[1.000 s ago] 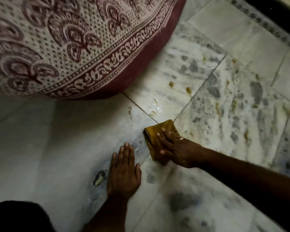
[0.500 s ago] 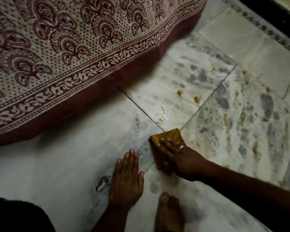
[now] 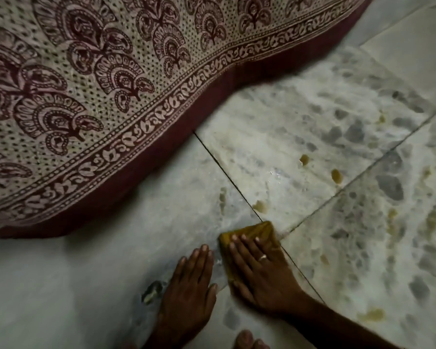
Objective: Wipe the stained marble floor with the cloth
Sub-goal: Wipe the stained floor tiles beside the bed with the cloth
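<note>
Under the right hand (image 3: 259, 270), the folded mustard cloth (image 3: 256, 234) is lying pressed flat on the marble floor (image 3: 86, 285), right where the tile seams cross. That hand is resting palm down with its fingers together and extended over the cloth, a ring (image 3: 262, 257) showing on one finger; it is pressing, not pinching. Just beside it, the left hand (image 3: 189, 293) is bracing flat on bare marble, fingers close together and holding nothing.

Ahead of the right hand's fingertips, the nearest yellow stain (image 3: 259, 206) is sitting just past the cloth's far edge, so the coming stroke probably pushes forward along the dark seam. The cloth's long axis is running roughly along the fingers. The right hand is clearly the nearer one to the stains.

Counting: one cloth, two hands, and three distinct yellow spots ahead and slightly to the right, with many fainter smears spreading further right. A patterned bedspread (image 3: 98, 84) is hanging ahead and to the left.
</note>
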Demonstrator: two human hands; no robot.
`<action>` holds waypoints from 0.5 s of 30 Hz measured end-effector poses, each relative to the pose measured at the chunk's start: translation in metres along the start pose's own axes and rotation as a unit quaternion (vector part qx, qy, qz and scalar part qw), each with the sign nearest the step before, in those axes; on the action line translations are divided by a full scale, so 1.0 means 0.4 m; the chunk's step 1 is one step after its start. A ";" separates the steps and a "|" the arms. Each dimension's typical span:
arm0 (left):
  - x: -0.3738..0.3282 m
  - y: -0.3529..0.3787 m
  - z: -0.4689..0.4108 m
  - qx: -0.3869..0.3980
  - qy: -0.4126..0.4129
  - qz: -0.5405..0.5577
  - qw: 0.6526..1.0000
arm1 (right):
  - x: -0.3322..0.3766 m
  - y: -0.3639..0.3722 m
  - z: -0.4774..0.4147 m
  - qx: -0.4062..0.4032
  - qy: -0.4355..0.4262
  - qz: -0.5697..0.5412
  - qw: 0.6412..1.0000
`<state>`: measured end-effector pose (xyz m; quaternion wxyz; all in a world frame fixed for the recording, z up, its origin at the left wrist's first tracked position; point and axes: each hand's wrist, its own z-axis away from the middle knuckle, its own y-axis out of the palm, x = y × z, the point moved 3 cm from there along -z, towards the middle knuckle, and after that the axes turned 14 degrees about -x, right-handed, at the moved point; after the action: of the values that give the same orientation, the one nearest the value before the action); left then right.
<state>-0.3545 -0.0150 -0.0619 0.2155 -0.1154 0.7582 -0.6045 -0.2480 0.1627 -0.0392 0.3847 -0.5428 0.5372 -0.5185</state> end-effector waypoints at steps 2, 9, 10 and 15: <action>0.001 0.014 -0.034 -0.017 -0.024 -0.011 1.000 | -0.003 0.020 -0.075 -0.029 -0.027 -0.023 0.999; 0.037 0.039 -0.237 -0.022 -0.107 -0.024 0.994 | -0.119 0.071 -0.278 -0.079 0.028 0.011 0.996; 0.046 0.043 -0.249 -0.016 -0.096 -0.020 0.995 | -0.153 0.064 -0.284 -0.071 0.060 0.027 0.995; 0.049 0.051 -0.250 -0.004 -0.097 -0.012 0.995 | -0.300 0.003 -0.128 -0.049 0.231 0.080 0.968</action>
<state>-0.4165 0.0682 -0.0675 0.2805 -0.1837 0.7343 -0.5903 -0.2843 0.2876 -0.0497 0.2635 -0.3817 0.6775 -0.5708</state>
